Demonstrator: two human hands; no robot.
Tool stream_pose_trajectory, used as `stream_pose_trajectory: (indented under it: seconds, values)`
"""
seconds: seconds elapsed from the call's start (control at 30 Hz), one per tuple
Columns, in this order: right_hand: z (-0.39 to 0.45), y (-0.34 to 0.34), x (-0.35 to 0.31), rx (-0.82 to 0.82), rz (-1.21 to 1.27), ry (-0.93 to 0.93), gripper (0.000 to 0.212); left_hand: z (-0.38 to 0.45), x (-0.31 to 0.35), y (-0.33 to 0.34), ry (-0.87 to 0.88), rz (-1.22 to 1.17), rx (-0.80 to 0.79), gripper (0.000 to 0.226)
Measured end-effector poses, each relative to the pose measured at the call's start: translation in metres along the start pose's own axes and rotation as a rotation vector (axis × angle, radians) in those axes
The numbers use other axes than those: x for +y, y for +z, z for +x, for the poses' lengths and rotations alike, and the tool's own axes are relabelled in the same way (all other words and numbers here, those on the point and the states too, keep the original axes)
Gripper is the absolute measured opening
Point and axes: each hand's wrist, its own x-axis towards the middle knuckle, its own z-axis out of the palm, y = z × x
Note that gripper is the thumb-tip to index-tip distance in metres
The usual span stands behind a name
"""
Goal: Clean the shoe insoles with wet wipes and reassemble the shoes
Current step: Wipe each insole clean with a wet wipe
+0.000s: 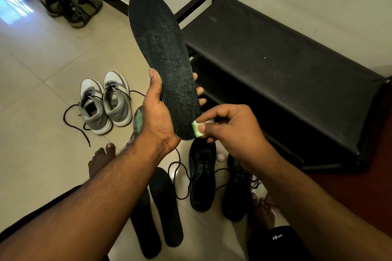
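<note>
My left hand [156, 110] grips a long black insole [161, 55] near its heel and holds it upright, toe end pointing away. My right hand [231, 126] pinches a folded wet wipe [197, 128], white with a green tint, against the insole's lower right edge. Two more black insoles [164, 207] lie side by side on the floor below my arms. A pair of black shoes [202, 176] with loose laces stands to their right. A pair of grey and white sneakers [105, 101] sits on the tiles at the left, laces undone.
A black shoe rack [275, 59] stands along the wall on the right. Olive sandals [74, 5] lie in the far left corner. A greenish insole [137, 118] pokes out behind my left wrist. My bare feet [101, 159] rest on the beige tiled floor.
</note>
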Motion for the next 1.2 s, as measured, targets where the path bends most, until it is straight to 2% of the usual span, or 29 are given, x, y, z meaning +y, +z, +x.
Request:
stream_pose_trajectory:
  seconds: [0.1,0.17,0.27,0.33,0.43,0.53,0.7,0.8,0.9,1.0,1.2]
  values:
    - [-0.005,0.007,-0.004,-0.064,0.003,-0.016,0.024,0.001,-0.001,0.0,-0.003,-0.012,-0.001,0.08]
    - [0.0,0.0,0.002,0.011,-0.081,-0.019,0.022,0.002,-0.002,-0.001,0.012,-0.001,-0.001,0.078]
    - [0.008,-0.012,0.008,0.157,-0.353,-0.081,0.022,0.003,0.0,-0.001,0.039,-0.005,-0.002,0.076]
    - [0.008,-0.011,0.007,0.181,-0.256,-0.132,0.024,0.004,0.001,-0.002,0.037,-0.005,0.001,0.077]
    - [0.0,0.0,0.003,0.082,-0.139,-0.278,0.021,0.004,0.001,-0.002,0.011,-0.019,-0.01,0.078]
    - [-0.005,0.011,0.007,0.001,-0.199,-0.411,0.014,0.002,0.0,-0.001,-0.014,-0.028,-0.013,0.077]
    - [0.006,-0.004,0.019,0.107,-0.394,-0.376,0.014,0.004,0.0,-0.004,-0.004,-0.042,-0.006,0.075]
    - [0.008,-0.013,0.014,0.16,-0.318,-0.358,0.014,0.004,0.003,-0.004,-0.007,-0.055,-0.027,0.075]
    - [0.003,-0.005,0.007,0.09,-0.196,-0.457,0.015,0.002,0.002,-0.001,-0.057,-0.051,-0.037,0.075]
    - [-0.002,0.011,0.011,0.026,-0.263,-0.569,0.011,-0.001,-0.005,0.002,-0.132,-0.027,-0.022,0.076]
    - [0.007,-0.005,0.019,0.117,-0.403,-0.467,0.011,-0.002,-0.007,0.004,-0.156,-0.028,-0.057,0.069]
